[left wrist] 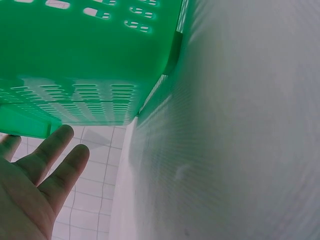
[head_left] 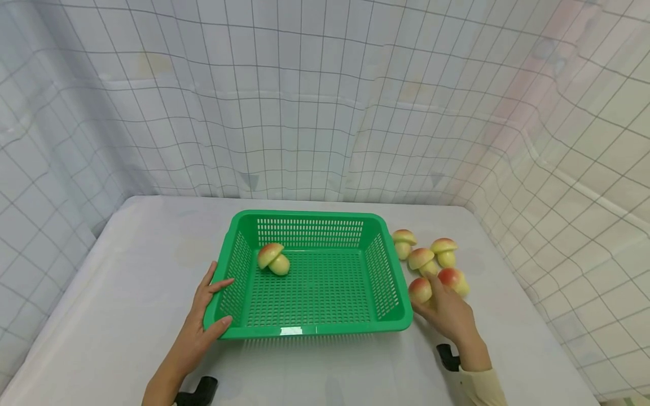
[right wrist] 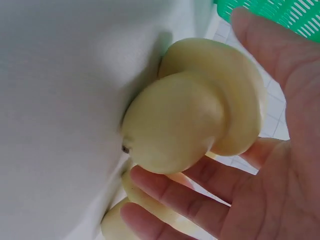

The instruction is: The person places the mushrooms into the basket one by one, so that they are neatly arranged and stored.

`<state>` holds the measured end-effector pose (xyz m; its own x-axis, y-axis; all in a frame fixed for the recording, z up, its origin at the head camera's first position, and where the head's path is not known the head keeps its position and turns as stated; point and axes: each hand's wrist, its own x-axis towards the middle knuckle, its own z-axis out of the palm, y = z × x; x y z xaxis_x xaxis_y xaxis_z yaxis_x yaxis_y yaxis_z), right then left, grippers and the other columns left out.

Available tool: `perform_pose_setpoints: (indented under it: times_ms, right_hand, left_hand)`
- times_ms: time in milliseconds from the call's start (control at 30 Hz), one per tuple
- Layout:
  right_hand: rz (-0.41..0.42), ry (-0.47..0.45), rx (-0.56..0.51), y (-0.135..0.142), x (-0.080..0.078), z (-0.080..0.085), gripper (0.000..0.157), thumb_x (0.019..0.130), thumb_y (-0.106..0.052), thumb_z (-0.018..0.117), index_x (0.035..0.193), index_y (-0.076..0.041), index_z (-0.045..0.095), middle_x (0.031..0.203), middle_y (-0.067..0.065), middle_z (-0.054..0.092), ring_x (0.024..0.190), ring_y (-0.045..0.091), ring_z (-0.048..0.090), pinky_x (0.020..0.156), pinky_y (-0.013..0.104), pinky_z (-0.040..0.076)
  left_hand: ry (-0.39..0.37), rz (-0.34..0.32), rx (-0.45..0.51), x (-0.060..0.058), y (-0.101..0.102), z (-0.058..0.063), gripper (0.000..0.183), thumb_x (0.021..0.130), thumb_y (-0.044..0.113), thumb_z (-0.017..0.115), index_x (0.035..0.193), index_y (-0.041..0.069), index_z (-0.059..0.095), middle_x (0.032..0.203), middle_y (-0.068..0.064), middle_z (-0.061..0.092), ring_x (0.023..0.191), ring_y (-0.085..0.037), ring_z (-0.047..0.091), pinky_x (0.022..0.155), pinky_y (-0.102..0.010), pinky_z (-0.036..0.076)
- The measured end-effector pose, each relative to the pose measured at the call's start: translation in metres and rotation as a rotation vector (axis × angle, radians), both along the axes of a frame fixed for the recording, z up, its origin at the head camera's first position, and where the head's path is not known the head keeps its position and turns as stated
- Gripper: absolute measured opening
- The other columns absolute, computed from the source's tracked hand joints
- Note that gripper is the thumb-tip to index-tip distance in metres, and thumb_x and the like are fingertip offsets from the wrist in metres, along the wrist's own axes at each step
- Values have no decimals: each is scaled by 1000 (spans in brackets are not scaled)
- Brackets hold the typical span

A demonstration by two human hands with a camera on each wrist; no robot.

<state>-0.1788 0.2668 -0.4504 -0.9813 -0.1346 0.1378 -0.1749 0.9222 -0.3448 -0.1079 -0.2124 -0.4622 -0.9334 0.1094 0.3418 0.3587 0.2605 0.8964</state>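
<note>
Mushroom (right wrist: 172, 125) — right hand (head_left: 449, 316) around it, fingers spread | left hand (head_left: 197, 327) — fingers apart, touching green basket (head_left: 350, 327)

I see a green basket (head_left: 350, 328) sitting upright at the middle of the head view, its walls slotted and its floor latticed. One mushroom (head_left: 273, 259), with a reddish-yellow cap and pale stem, lies inside toward the left. At the right of the frame, three loose mushrooms (head_left: 444, 252) cluster beside the basket, with two redder mushrooms (head_left: 420, 290) below them. In my right wrist view, one pale mushroom (right wrist: 175, 122) lies stem-end toward me, a dark spot at its base.
</note>
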Motion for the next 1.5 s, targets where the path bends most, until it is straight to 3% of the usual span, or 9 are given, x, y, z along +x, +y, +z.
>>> perform_pose_setpoints:
  times_ms: [267,567,800,1500]
  right_hand:
    - [-16,43,17,-2,-1,-1,69,84,-51,65,135,-9,47,102,17,65,86,32,62,58,48,46]
    - [-78,21,24,-4,-1,-2,68,82,-58,63,131,-11,50,88,11,66,74,28,62,54,46,44]
    - [-112,12,19,-5,-1,-2,61,82,-55,64,124,-13,53,79,9,63,69,26,60,54,47,42]
    - [-149,10,18,-7,-2,-5,60,82,-53,63,124,-10,54,77,10,63,67,27,59,51,46,41]
  left_hand:
    - [-1,0,-6,0,-1,1,59,87,1,56,143,7,37,158,6,-3,142,-20,-6,93,-69,10]
    - [1,5,-12,1,-1,0,59,86,2,55,143,6,37,158,-2,-3,142,-20,-5,93,-71,9]
    - [8,2,-12,1,0,1,58,87,1,55,142,6,38,158,5,-2,142,-21,-6,93,-70,9]
    - [-10,9,-3,3,0,2,59,86,1,56,142,6,38,158,2,-2,142,-20,-5,93,-68,11]
